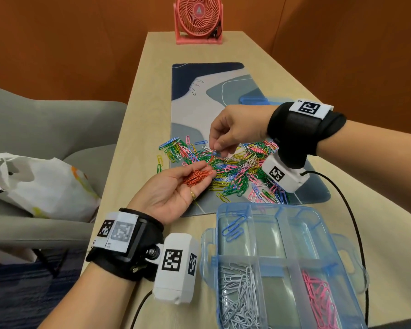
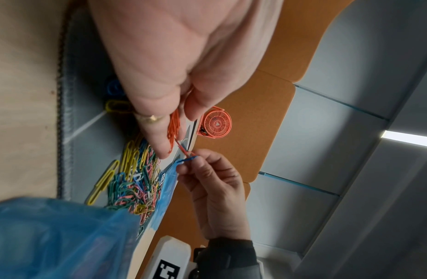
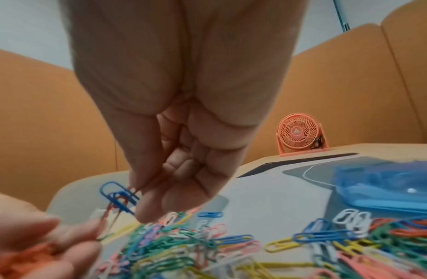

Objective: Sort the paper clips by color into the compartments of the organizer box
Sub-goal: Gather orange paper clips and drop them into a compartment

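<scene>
A mixed pile of coloured paper clips [image 1: 237, 170] lies on the desk mat [image 1: 211, 96]. My left hand [image 1: 209, 167] is palm up at the pile's left edge, with a bunch of orange clips [image 1: 197, 177] lying on its relaxed fingers and the thumb alongside. Just above it, my right hand [image 1: 215, 150] pinches a blue clip [image 3: 117, 196] with an orange clip hooked into it. The clear blue organizer box [image 1: 268, 206] stands at the front right. It holds blue clips [image 1: 233, 227] far left, white clips [image 1: 237, 298] near left and pink clips [image 1: 318, 298] near right.
The box's blue lid [image 1: 254, 100] lies on the mat behind my right wrist. A pink desk fan [image 1: 198, 20] stands at the table's far end. A grey chair with a plastic bag [image 1: 45, 181] sits to the left. A black cable [image 1: 356, 222] runs past the box's right side.
</scene>
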A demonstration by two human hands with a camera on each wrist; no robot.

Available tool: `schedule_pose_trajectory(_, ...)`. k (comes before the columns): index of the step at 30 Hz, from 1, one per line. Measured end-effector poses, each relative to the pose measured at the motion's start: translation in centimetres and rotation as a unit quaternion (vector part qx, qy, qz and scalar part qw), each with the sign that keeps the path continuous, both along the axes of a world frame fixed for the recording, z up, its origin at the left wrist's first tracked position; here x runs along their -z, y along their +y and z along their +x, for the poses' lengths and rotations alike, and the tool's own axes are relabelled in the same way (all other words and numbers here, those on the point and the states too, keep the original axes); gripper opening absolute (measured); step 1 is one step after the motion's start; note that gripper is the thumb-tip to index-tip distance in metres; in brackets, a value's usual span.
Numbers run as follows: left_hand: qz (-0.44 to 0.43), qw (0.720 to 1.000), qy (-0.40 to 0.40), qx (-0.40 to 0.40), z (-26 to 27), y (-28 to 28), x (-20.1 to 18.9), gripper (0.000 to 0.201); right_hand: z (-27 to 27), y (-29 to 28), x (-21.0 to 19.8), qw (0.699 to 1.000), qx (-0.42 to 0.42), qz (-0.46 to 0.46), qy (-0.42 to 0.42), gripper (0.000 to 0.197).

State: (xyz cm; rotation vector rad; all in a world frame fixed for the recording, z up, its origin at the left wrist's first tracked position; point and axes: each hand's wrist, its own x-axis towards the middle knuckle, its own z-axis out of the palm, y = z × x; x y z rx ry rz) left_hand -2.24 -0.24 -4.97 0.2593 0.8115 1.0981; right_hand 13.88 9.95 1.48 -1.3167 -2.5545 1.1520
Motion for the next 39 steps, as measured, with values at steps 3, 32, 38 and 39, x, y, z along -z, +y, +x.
schedule_pose_trajectory(3,0.003,1.0,-0.005,0.003,0.1,-0.2,-0.1,0.024,-0.7,-0.2,0.2,1.0,-0.015,-0.009,0.024,0.016)
schedule_pose_trajectory(32,0.004,0.997,0.02,-0.068,0.3,-0.4,-0.2,0.01,-1.9,-1.4,0.0,0.998,-0.056,-0.008,0.024,0.031)
schedule_pose_trajectory(38,0.004,0.997,0.018,-0.077,0.2,-0.3,-0.1,0.009,-1.4,-1.3,-0.3,0.998,-0.05,-0.008,0.033,0.028)
schedule_pose_trajectory(39,0.005,0.997,0.018,-0.076,0.2,-0.3,-0.1,0.01,-1.4,-1.3,-0.3,0.998,-0.049,-0.008,0.034,0.026)
